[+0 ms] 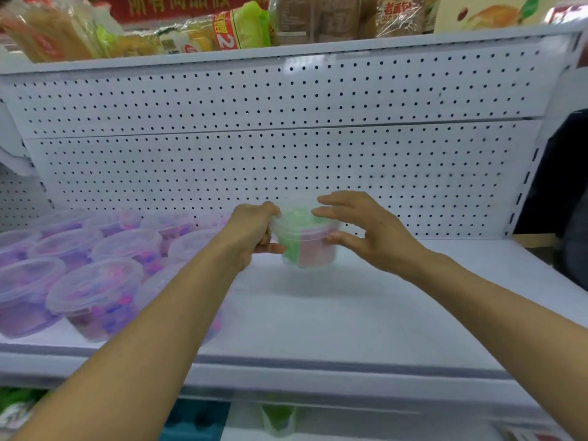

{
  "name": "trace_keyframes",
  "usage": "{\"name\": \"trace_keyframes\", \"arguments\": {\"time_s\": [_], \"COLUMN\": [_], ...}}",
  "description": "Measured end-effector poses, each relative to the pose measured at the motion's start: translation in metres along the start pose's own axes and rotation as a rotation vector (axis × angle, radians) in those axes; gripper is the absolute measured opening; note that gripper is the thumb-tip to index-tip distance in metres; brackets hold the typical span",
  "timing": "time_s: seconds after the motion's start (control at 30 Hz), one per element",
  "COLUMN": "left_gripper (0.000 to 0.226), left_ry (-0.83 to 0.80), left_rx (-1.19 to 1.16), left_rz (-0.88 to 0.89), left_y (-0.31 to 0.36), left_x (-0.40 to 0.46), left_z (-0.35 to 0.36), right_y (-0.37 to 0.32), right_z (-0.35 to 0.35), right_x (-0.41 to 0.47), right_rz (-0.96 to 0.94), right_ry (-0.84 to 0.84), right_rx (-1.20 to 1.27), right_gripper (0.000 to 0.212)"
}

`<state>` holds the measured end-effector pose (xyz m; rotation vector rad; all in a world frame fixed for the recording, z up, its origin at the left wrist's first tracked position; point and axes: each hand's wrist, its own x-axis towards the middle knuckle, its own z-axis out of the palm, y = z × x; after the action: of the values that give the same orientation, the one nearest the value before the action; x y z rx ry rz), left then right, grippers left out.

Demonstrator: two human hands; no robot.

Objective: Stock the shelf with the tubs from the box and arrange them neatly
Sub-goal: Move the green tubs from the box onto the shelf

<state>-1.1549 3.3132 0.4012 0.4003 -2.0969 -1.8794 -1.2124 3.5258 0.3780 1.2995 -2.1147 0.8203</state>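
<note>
The white shelf (366, 313) runs wide across in front of me, pegboard back panel (286, 160) behind it, and its whole right stretch is bare. On the left, the purple tubs (95, 265) already stand packed in rows, lids up, reaching almost to my left forearm.

Now the one that matters: the green and pink tub (305, 240) sits upright between my two hands, near the back of the shelf, just right of the purple block. Whether its base is down on the shelf or a touch above it, I cannot tell; there is a soft shadow beneath.

My left hand (254, 230) has it, fingers curled round the rim on the left side, thumb underneath. My right hand (359, 227) is on the other side, fingers spread and relaxed, thumb tip close against the tub's right wall, the upper fingers hanging over the lid without closing.

So the gap to close lies leftward: the tub's neighbours are on my left hand's side, and I judge the right hand is placed to nudge it that way into line.
</note>
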Motion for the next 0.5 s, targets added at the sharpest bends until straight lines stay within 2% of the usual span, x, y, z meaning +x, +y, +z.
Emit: {"name": "trace_keyframes", "arguments": {"time_s": [0.1,0.2,0.33,0.43,0.5], "left_gripper": [0.022,0.026,0.038,0.041,0.038], "left_ry": [-0.072,0.011,-0.063,-0.073,-0.008], "left_rx": [0.099,0.490,0.795,0.884,0.973], "left_rz": [0.030,0.225,0.393,0.477,0.532], "left_y": [-0.001,-0.015,-0.053,-0.069,-0.071], "left_x": [0.002,0.019,0.049,0.067,0.078], "left_z": [0.028,0.044,0.053,0.057,0.057], "right_y": [0.013,0.036,0.065,0.078,0.084], "right_z": [-0.019,-0.033,-0.031,-0.019,-0.009], "right_x": [-0.022,-0.042,-0.060,-0.059,-0.050], "right_rz": [0.016,0.254,0.466,0.523,0.516], "right_ry": [0.030,0.044,-0.039,-0.051,-0.051], "right_rx": [-0.043,-0.113,-0.294,-0.327,-0.346], "right_gripper": [0.034,0.031,0.030,0.032,0.030]}}
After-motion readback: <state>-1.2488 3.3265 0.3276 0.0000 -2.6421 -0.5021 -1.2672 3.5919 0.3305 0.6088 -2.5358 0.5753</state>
